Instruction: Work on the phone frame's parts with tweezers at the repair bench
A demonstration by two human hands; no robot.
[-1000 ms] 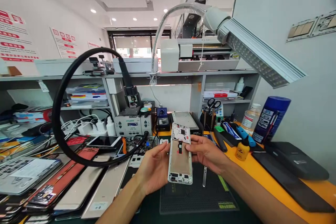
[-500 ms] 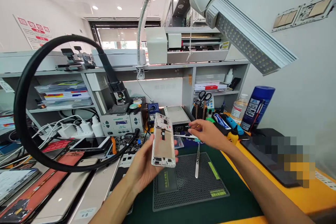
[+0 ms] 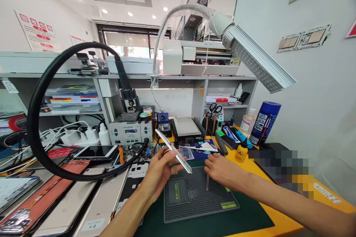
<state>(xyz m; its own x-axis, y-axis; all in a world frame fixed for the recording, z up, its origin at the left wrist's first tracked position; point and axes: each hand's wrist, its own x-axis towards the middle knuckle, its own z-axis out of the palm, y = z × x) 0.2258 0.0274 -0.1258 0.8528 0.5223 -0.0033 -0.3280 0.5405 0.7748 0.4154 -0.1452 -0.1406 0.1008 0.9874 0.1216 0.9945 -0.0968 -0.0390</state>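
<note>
My left hand (image 3: pixel 160 172) grips an opened phone (image 3: pixel 175 150), pinched by its edges above the work mat. The phone is tilted and seen nearly edge-on, so its inner face is mostly hidden. Lower right of it, my right hand (image 3: pixel 219 168) has its fingers curled down over the upper part of metal tweezers (image 3: pixel 207 182). Only the lower end of the tweezers shows; the exact finger contact is hidden. Under both hands lies a dark perforated mat (image 3: pixel 200 207) on a green pad (image 3: pixel 250 218).
Several phones and housings, such as a gold back cover (image 3: pixel 102 200), crowd the left. A black hose (image 3: pixel 30 118) loops in front of the hot-air station (image 3: pixel 130 131). A yellow bottle (image 3: pixel 241 152) stands right, near a blue can (image 3: pixel 265 122). A lamp (image 3: pixel 261 59) hangs overhead.
My right hand has come down and nearer, from beyond the mat onto the tweezers. My left hand has turned the phone from face-on to edge-on. The camera view has shifted slightly.
</note>
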